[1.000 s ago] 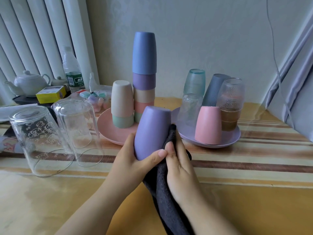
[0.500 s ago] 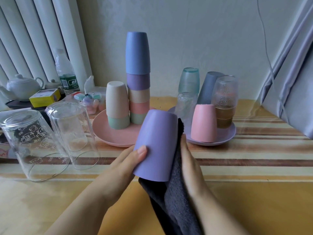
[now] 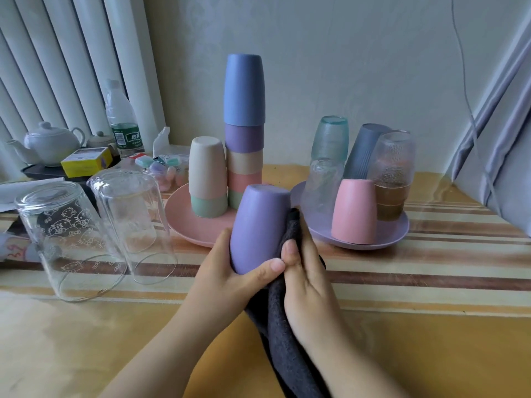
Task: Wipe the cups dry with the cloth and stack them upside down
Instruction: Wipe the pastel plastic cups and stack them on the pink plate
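While your left hand [image 3: 227,271] gripped the purple cup [image 3: 258,225] bottom-up above the worktop [image 3: 431,326], just before the pink plate [image 3: 184,222], your right hand [image 3: 304,280] pressed the dark cloth [image 3: 283,334] against its side, fingers curled on it.

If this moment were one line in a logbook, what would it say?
step: wiping | left hand: grips purple cup, base up | right hand: presses dark cloth to cup | pink plate: two stacks
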